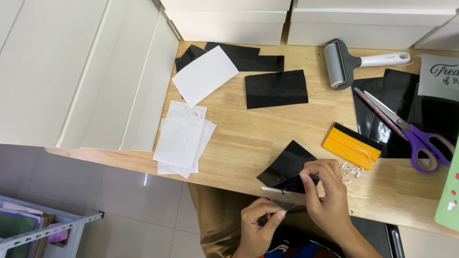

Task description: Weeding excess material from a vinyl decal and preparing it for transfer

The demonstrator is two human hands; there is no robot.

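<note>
While working at the black sheet (286, 165) that overhangs the near edge of the table (248, 143), best to keep it pinned flat and move slowly. Right hand (325, 191) nearly closed, thumb and fingertips pinching the sheet's lower corner. Left hand (258, 224) just below, off the table, fingers curled in toward the thumb; cannot tell whether anything is pinched there. Thin silvery tool (273, 190) lying against that same corner; hard to say which hand steers it.

Judging from this: hold the grip close to the corner so the film does not crease, keep the tool's tip shallow, and draw any lifted bit back low rather than straight up. Probably wise to slide the sheet further onto the wood, since little of it is supported.

Just beside the right hand: small white scraps (351, 171) and a yellow scraper (351, 145), near enough to be nudged. Further right, purple scissors (406, 129) on more black sheets. At the back, a grey roller (342, 62), another black piece (276, 88), a white sheet (204, 75). To the left, stacked white papers (184, 138), well apart. Nothing between the hands and the work.
</note>
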